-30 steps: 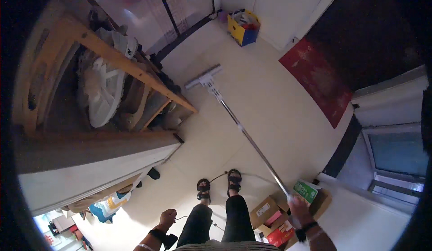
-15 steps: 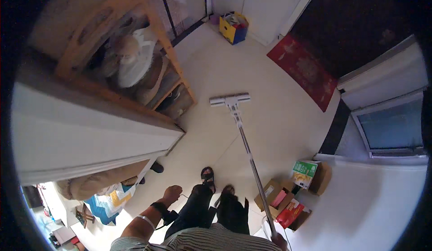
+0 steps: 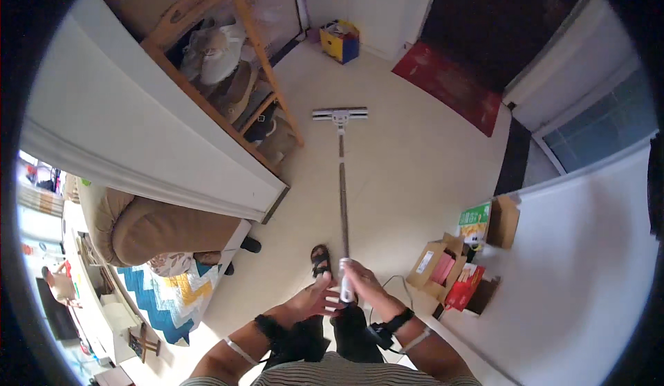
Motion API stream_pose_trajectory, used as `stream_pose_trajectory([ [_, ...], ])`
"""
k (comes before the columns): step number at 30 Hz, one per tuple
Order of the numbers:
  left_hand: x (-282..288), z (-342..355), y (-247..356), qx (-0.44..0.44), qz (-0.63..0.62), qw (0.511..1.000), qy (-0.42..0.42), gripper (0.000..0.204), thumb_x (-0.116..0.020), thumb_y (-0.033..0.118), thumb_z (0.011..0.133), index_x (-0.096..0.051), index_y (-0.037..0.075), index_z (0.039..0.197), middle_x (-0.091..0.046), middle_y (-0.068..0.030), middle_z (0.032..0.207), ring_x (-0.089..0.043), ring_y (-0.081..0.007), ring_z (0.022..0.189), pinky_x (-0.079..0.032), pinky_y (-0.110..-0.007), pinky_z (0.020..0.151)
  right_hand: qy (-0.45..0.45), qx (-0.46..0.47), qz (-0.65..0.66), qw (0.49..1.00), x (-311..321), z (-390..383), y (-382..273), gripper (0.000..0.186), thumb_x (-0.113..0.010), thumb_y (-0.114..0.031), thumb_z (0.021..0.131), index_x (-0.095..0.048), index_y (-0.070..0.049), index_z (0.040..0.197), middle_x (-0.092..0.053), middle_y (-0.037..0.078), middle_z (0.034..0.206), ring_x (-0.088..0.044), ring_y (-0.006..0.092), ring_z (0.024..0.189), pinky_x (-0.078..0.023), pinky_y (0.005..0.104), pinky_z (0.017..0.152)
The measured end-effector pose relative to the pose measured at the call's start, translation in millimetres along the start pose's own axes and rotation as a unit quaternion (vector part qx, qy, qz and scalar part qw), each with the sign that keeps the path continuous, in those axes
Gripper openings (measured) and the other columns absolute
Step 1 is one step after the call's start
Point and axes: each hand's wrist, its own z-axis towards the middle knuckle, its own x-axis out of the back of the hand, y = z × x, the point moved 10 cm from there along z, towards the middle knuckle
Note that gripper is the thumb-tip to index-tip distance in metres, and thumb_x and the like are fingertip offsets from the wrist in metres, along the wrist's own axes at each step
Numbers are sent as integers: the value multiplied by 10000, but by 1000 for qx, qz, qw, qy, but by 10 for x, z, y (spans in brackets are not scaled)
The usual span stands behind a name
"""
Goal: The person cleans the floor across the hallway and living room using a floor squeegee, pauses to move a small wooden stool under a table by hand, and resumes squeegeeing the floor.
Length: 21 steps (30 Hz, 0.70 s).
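Observation:
A mop with a wide, flat white head (image 3: pixel 339 116) stands on the floor ahead of me. Its long metal pole (image 3: pixel 344 206) runs back toward my body and ends in a white grip (image 3: pixel 346 283). My right hand (image 3: pixel 363 280) is closed on that grip from the right side; part of its fingers is hidden. Close to the grip on the left, my left hand (image 3: pixel 316 301) has its fingers spread and holds nothing. Each wrist wears a dark band.
Opened cardboard boxes (image 3: pixel 436 270) sit along the right wall. A red mat (image 3: pixel 449 85) lies at the dark doorway. Ahead stands a yellow and blue box (image 3: pixel 339 41). On the left are a wooden-framed rack (image 3: pixel 270 88), a white wall's corner and a brown sofa (image 3: pixel 176 230).
The mop has swung upright in view, its head a little farther ahead and left. Its grip has come from my right side to my front. My left hand has moved in beside it.

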Motion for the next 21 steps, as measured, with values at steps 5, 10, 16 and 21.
stream_pose_trajectory([
  [5, 197, 185, 108, -107, -35, 990, 87, 482, -402, 457, 838, -352, 117, 1175, -502, -94, 867, -540, -203, 708, -468, -305, 574, 58, 0, 38, 998, -130, -306, 84, 392, -445, -352, 860, -484, -43, 1097, -529, 100, 990, -528, 159, 858, -461, 258, 641],
  [10, 1091, -111, -237, -136, 57, 937, 318, 455, -438, 397, 842, -308, 235, 1247, -432, -33, 637, -428, -125, 427, -350, -258, 321, 182, 126, -179, 959, -46, -825, 565, 328, -589, -232, 768, -523, -36, 1023, -562, 143, 957, -576, 217, 837, -487, 292, 655],
  [16, 2291, -1019, -1278, -96, 188, 915, 344, 394, -430, 347, 855, -396, 197, 1218, -421, -8, 532, -399, -104, 363, -345, -257, 310, 181, 98, -311, 928, -751, -1161, 1222, 244, -574, -188, 754, -543, -37, 943, -581, 145, 897, -600, 255, 732, -481, 318, 657],
  [21, 3001, -2585, -2901, -30, 239, 910, 338, 324, -440, 304, 862, -479, 93, 1105, -361, 19, 498, -394, -97, 381, -318, -248, 336, 149, 185, -380, 894, -1900, -1184, 2014, 367, -532, -110, 692, -479, 29, 1028, -511, 231, 1033, -479, 356, 985, -397, 409, 839],
])
